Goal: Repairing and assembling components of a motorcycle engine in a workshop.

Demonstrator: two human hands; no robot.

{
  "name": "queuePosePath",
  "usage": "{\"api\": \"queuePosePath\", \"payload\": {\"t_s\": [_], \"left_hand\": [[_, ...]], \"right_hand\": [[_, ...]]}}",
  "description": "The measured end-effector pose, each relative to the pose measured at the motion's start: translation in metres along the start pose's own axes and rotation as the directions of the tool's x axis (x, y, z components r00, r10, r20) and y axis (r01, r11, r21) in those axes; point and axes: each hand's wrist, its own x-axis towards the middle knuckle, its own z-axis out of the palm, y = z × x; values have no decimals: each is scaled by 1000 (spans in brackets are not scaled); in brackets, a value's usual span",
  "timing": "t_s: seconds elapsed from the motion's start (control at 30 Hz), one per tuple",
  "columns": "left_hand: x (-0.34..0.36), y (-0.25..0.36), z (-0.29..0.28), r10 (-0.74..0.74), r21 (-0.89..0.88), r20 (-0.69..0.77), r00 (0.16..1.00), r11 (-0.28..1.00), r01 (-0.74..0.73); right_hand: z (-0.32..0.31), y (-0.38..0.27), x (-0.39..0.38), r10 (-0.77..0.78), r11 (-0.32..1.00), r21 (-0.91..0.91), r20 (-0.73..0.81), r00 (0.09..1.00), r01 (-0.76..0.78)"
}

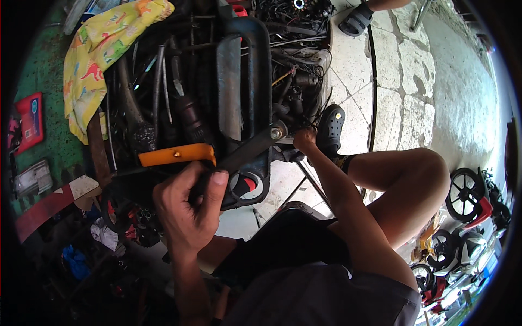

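Note:
My left hand (190,209) is closed round the near end of a thick dark bar (242,155), thumb on top. A shiny round metal fitting shows at the bar's far end. Just beyond the knuckles lies a flat orange piece (176,155) with a small hole or rivet. Under the bar is a worn dark-blue frame (262,81) with a long opening. My right hand (305,140) reaches down at the edge of a heap of dark cables and small parts (296,81). Its fingers are mostly hidden, so what they touch does not show.
Several rods and tools, including a dark screwdriver (176,76), fill the container left of the frame. A yellow patterned cloth (89,81) drapes over its corner. A red packet (30,124) lies on the green surface. Another person's sandalled foot (357,22) is at the top; motorbikes (462,244) stand right.

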Motion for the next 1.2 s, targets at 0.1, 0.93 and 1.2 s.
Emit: {"api": "queuePosePath", "payload": {"t_s": [0.1, 0.93, 1.2], "left_hand": [[0, 1, 0, 26, 56, 46, 999, 998, -28], [1, -1, -2, 18, 53, 37, 999, 998, -19], [-4, 1, -4, -13, 142, -16, 1000, 990, 15]], "right_hand": [[1, 13, 9, 31, 989, 142, 58, 998, -39], [-50, 1, -19, 288, 766, 632, -176, 941, -116], [-154, 0, -55, -30, 661, 592, -593, 805, 461]]}}
